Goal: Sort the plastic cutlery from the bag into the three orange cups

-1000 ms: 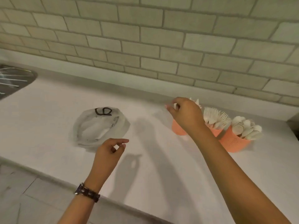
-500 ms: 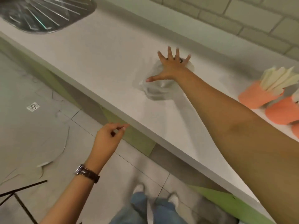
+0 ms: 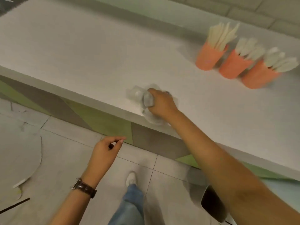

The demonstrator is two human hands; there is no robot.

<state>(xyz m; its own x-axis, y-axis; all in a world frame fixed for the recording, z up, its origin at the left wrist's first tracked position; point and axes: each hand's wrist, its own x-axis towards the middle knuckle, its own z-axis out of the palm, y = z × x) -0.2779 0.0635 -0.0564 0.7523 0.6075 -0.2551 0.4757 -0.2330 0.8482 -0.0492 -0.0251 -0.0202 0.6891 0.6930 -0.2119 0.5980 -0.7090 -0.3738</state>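
Three orange cups stand in a row at the right of the white counter: the left cup (image 3: pixel 209 56) holds white knives, the middle cup (image 3: pixel 233 66) and the right cup (image 3: pixel 258 76) hold more white cutlery, blurred. My right hand (image 3: pixel 162 103) grips the crumpled clear plastic bag (image 3: pixel 139 95) near the counter's front edge. My left hand (image 3: pixel 105 149) hangs over the floor below the counter, fingers loosely curled, thumb near the forefinger, holding nothing.
The white counter (image 3: pixel 81 51) runs diagonally, with a tiled wall (image 3: pixel 253 8) behind it. Below lie a grey tiled floor, my leg in jeans and a white shoe (image 3: pixel 131 179). A dark bin opening (image 3: pixel 211 203) sits at the lower right.
My right hand went from the cups to the bag, pressed flat on it, and now clutches it crumpled at the counter's edge. The camera tilted down; my left hand dropped below the counter.
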